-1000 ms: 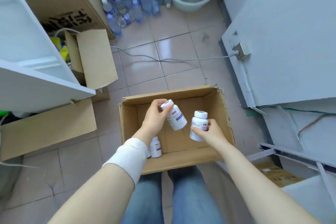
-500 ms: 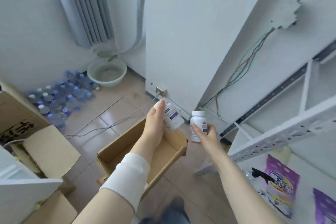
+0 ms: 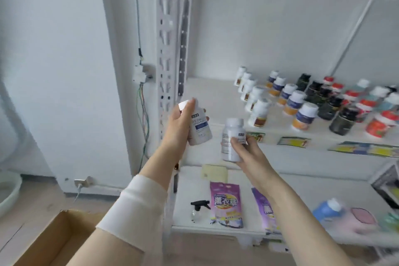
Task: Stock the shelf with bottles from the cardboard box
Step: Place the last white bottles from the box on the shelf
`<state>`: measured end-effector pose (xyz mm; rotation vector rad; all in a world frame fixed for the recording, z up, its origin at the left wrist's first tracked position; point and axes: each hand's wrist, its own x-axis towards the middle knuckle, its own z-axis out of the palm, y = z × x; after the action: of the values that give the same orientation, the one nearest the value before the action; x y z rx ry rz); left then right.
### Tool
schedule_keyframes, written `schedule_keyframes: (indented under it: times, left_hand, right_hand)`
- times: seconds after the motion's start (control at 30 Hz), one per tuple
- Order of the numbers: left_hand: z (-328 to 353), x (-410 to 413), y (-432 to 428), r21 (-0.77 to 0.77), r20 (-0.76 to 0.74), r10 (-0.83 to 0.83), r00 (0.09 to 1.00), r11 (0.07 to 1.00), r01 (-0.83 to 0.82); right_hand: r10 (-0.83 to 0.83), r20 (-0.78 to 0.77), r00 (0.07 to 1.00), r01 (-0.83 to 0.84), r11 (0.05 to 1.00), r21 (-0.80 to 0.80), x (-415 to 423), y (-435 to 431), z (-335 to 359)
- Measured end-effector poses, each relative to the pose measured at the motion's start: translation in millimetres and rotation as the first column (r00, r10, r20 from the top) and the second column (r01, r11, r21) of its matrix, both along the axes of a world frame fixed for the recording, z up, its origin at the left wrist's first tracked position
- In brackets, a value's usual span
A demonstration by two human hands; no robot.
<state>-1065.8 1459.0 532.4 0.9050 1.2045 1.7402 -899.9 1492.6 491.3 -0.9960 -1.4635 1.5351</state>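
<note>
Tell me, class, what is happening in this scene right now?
A person is restocking a shelf. Each of the hands holds a white bottle: the left hand a tilted bottle, the right hand an upright bottle. Both are raised before the shelf's bare left end, beside rows of bottles. The cardboard box sits below.

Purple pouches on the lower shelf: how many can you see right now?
2. One purple pouch lies flat beside the spray bottle. The second pouch lies just right of it, largely hidden behind the right forearm. More may sit hidden further right.
</note>
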Motion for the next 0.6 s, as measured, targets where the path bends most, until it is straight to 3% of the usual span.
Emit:
schedule_keyframes:
  times: [0.4,0.6]
  left_hand:
    - [74.1,314.3,130.3,0.044,-0.234,-0.320,0.918,0.940,0.339]
    - [89.7,428.7,221.6,0.072,-0.324,-0.392,0.861,0.897,0.436]
  right_hand:
    - [-0.301,-0.132,0.945,0.316,0.941,0.122,300.3,76.5,58.6]
    - [-0.447,-0.090,0.890,0.456,0.877,0.151,417.6,144.4,69.3]
